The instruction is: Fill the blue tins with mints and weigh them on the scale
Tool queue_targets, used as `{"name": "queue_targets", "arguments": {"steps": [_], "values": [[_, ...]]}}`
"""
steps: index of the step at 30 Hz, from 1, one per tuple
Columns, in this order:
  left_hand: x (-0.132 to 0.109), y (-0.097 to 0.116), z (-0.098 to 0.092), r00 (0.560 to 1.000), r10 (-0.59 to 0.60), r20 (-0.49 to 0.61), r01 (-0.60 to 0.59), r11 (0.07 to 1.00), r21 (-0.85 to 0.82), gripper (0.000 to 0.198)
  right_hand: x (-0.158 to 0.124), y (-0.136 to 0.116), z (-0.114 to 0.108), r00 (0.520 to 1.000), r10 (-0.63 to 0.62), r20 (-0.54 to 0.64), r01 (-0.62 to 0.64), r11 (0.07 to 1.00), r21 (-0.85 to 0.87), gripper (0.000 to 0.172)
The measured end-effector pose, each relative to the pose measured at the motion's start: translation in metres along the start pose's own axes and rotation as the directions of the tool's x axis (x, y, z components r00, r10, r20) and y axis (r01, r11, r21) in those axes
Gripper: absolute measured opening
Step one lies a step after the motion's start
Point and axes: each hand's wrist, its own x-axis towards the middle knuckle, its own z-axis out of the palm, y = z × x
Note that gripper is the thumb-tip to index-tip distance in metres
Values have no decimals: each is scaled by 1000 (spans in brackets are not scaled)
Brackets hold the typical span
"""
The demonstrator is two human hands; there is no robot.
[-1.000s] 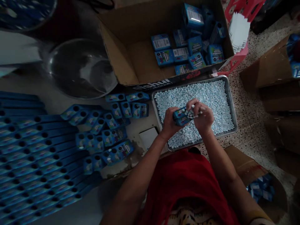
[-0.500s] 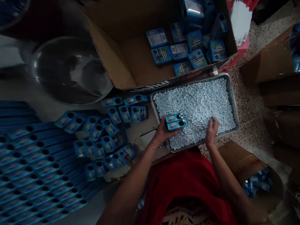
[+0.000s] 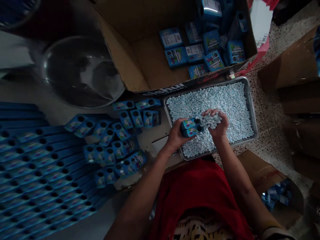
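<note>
Two small blue candy boxes (image 3: 190, 127) with round holes in their tops are gripped side by side by my left hand (image 3: 176, 135). They are held over the left part of a metal tray (image 3: 252, 110) filled with small pale blue and white candies (image 3: 225, 95). My right hand (image 3: 218, 128) is cupped, palm up, around a heap of these candies. Its fingertips reach close to the holes of the boxes, and some candies lie between the hand and the boxes.
A large cardboard box (image 3: 147, 71) holding several blue candy boxes stands behind the tray. Left are more holed boxes (image 3: 121, 130), long rows of them (image 3: 50, 173) and a big metal bowl (image 3: 82, 71). A carton (image 3: 255, 163) with blue packs is at lower right.
My right hand has come up out of the candies with a handful and moved left to the boxes. My left hand still holds the boxes; the whole view has shifted slightly.
</note>
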Motion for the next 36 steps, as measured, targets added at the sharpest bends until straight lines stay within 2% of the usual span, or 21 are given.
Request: {"name": "queue_targets", "arguments": {"steps": [3,7,10,14,16,18,20,21,23,24,25,26,28,30,32,34,36], "values": [[-1,4,5,997,73,7,-73,994,83,75,-17,-23,23,998,-57,33,57,998,9,57],[1,4,21,988,50,-145,-42,998,55,84,-19,-45,36,987,-148,-59,152,987,56,56],[3,1,26,992,79,-102,-75,996,37,84,-12,-56,37,982,-188,-26,188,982,27,58],[2,-3,25,985,109,-130,-102,993,65,78,-8,-56,44,976,-218,12,218,976,-9,62],[3,-5,24,985,144,-93,-136,987,84,78,-10,-48,50,964,-258,70,260,965,-28,57],[5,-9,23,982,159,-105,-149,984,97,78,-13,-38,48,947,-301,112,306,952,-27,52],[8,-15,19,978,163,-132,-149,983,109,77,-16,-27,31,941,-329,81,333,942,-35,53],[10,-19,16,979,167,-120,-155,982,109,77,-17,-21,16,944,-328,37,330,940,-82,54],[12,-26,8,983,170,-75,-163,982,93,79,-17,-7,-26,942,-317,-108,273,914,-300,54],[12,-29,3,984,166,-63,-160,984,81,80,-16,2,-48,932,-310,-187,193,862,-469,49],[12,-32,-2,985,161,-61,-156,985,75,79,-13,11,-68,891,-350,-290,102,776,-623,48],[11,-33,-7,986,158,-61,-153,985,80,79,-11,22,-84,857,-381,-347,14,690,-724,52],[6,-32,-16,984,169,-49,-161,977,143,77,-3,45,-96,827,-424,-369,-111,521,-846,59],[2,-28,-22,981,188,-37,-171,947,273,74,7,68,-80,851,-413,-323,-142,413,-900,69],[-1,-21,-24,981,191,-27,-163,896,414,71,19,83,-51,885,-375,-278,-120,394,-911,79],[-2,-14,-24,985,169,-18,-136,845,516,71,30,88,-24,899,-334,-281,-95,478,-873,71],[-2,-9,-23,991,134,-14,-102,816,569,74,36,82,-11,907,-259,-333,-84,662,-745,54]]}}
